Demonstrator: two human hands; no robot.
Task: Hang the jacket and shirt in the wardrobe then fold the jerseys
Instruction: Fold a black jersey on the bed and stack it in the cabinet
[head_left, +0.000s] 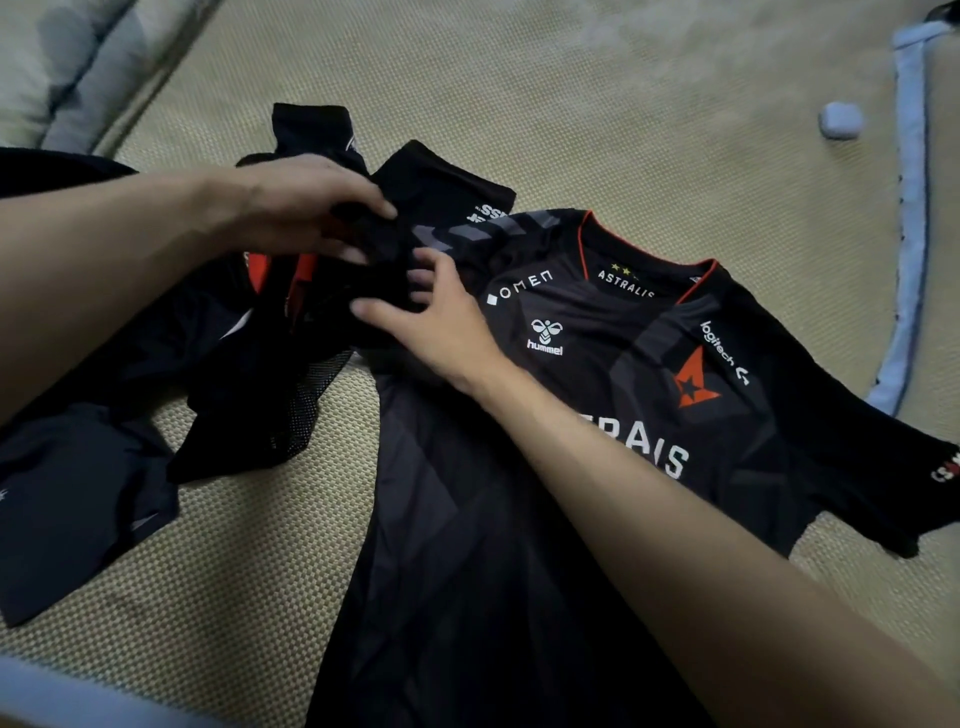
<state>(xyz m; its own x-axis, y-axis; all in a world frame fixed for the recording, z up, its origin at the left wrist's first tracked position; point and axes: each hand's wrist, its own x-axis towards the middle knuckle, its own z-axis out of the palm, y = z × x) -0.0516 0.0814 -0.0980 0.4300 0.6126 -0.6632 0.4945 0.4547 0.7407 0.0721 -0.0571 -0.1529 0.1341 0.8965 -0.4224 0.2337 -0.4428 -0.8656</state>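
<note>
From the head view I see a black Astralis jersey spread front-up on a woven straw-coloured mat, collar toward the top, its far sleeve reaching out to the right edge of the frame. A second dark jersey lies crumpled just beside it on the left, and the two overlap where my hands are working. My left hand has its fingers curled down into a bunch of black cloth at the near shoulder, and I read that as a grip on the sleeve of the spread jersey, though black on black makes it hard to say which garment the fold belongs to. My right hand lies on the chest with the fingers spread and lightly bent, pressing the cloth rather than pinching it. A third dark garment sits at the lower left, and a small white case rests well apart near a pale blue border. No jacket, shirt or wardrobe shows here. To do this fold well, I would first pull the crumpled jersey clear so nothing gets trapped, then keep my right palm flat as an anchor, bring the sleeve across the chest in a straight line and smooth the wrinkles before folding the body.
</note>
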